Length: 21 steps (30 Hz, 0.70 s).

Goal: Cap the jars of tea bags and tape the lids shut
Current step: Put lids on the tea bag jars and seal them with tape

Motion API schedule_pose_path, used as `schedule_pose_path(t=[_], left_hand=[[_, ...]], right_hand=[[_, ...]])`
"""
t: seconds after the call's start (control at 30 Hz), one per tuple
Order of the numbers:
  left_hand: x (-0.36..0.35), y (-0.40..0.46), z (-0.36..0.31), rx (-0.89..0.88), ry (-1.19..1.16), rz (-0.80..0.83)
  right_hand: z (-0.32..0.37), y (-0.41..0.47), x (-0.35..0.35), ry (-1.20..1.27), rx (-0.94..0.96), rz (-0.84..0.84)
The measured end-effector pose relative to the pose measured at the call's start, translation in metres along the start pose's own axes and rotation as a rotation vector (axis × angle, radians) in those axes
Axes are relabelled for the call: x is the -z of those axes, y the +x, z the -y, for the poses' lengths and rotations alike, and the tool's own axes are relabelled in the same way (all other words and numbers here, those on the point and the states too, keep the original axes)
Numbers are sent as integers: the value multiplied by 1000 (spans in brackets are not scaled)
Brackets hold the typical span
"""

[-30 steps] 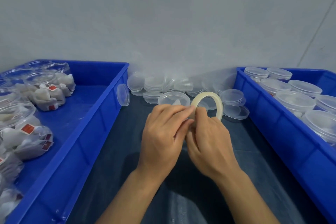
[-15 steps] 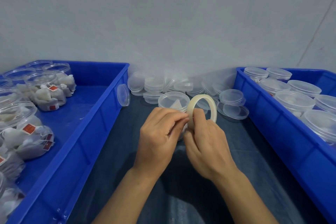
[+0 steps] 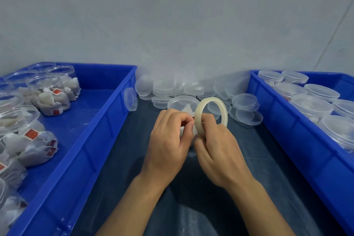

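Observation:
My right hand (image 3: 216, 151) holds a cream roll of tape (image 3: 199, 113) upright over the dark table. My left hand (image 3: 168, 140) pinches at the roll's left edge with thumb and forefinger; whether a tape end is lifted is too small to tell. Just behind my hands stands a capped clear jar of tea bags (image 3: 182, 104), mostly hidden by my fingers. Open jars of tea bags (image 3: 47, 94) fill the left blue bin (image 3: 107, 113). Capped jars (image 3: 310, 105) fill the right blue bin (image 3: 277, 120).
A heap of loose clear lids (image 3: 166, 90) lies along the grey wall between the bins. One lid (image 3: 130, 99) leans against the left bin's corner. Two more lids (image 3: 246, 115) lie by the right bin.
The roll has turned more upright and its opening now faces me. My left fingers have drawn together into a pinch at its edge. Both hands shifted slightly left.

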<state>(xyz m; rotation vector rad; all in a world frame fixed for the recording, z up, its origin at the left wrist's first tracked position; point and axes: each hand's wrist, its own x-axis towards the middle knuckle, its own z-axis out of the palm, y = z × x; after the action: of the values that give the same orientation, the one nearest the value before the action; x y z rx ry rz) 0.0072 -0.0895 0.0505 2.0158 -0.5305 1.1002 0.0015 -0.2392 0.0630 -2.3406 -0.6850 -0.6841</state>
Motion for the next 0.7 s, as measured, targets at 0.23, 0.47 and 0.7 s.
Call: schedule_pose_path(t=[0.23,0.47,0.7], left_hand=[[1,2,0,46,-18,-37],[1,1,-13,174,-208,-20],[6,8,-23,501,-629,-52]], right_hand=[[-4,0,5,-16,29,-36],[-6,1,0,-26,23,-73],[-8,3,-1,-159,106,-168]])
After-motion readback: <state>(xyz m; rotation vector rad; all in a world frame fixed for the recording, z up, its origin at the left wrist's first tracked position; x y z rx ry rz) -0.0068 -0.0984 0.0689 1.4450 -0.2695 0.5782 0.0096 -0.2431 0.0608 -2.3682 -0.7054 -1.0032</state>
